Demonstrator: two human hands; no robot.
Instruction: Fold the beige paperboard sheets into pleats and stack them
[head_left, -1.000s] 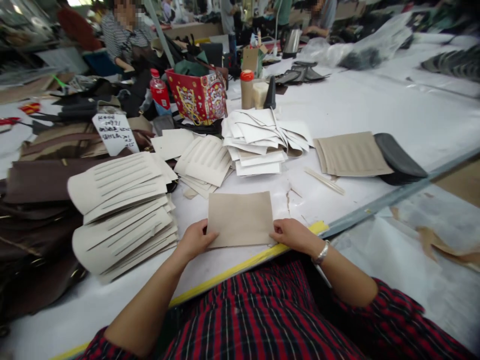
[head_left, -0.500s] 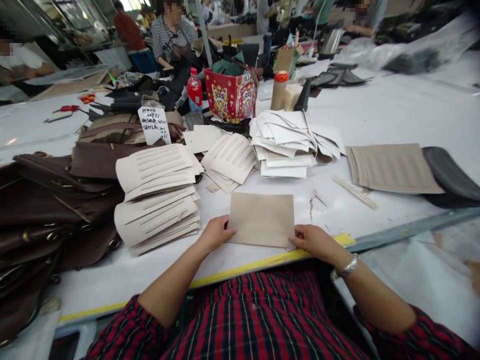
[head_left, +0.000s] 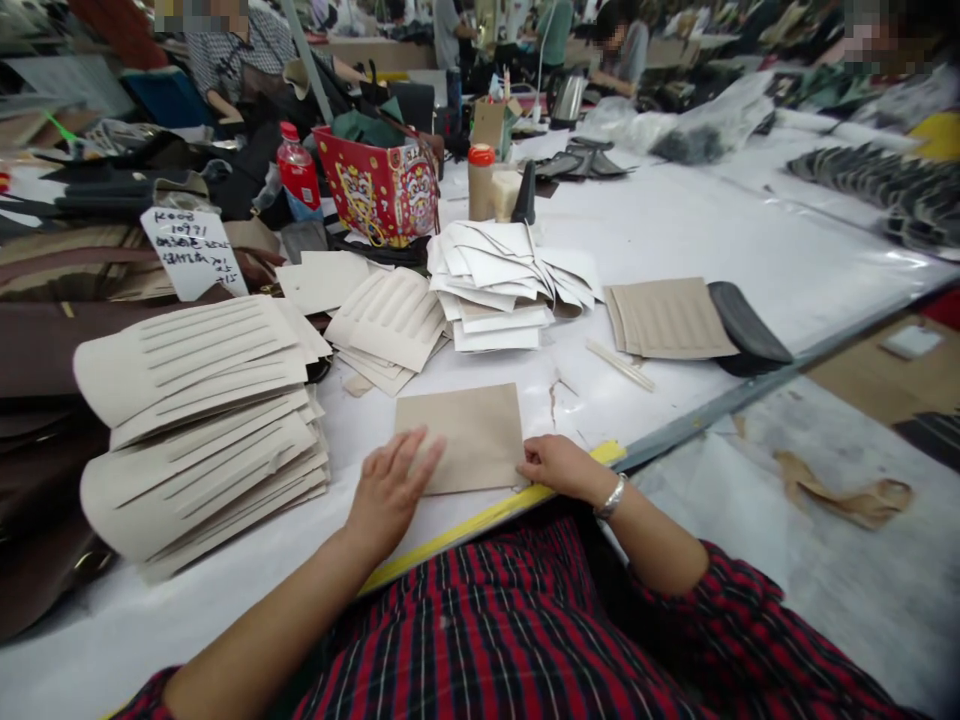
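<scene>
A flat tan rectangular panel (head_left: 472, 430), of leather or board, lies on the white table close to its front edge. My left hand (head_left: 394, 485) is over the panel's left side, fingers spread and slightly blurred. At the right edge, my right hand (head_left: 553, 464) pinches the panel near its lower corner between thumb and fingers. Left of the panel rises a tall stack of cream panels with ridged lines (head_left: 217, 440). Behind it lie a smaller pile of similar ridged pieces (head_left: 390, 320) and a heap of white-backed sheets (head_left: 487, 285).
Tan ribbed panels (head_left: 671, 318) and a black curved piece (head_left: 746, 325) lie to the right, near thin pale strips (head_left: 619, 365). Farther back stand a red patterned box (head_left: 379, 190), a red-labelled bottle (head_left: 298, 175) and an orange-lidded jar (head_left: 481, 182). Yellow tape (head_left: 465, 535) lines the table edge.
My left hand has let go of the panel's left edge and opened over its surface. My right hand stays at the right edge. The view has turned to the right.
</scene>
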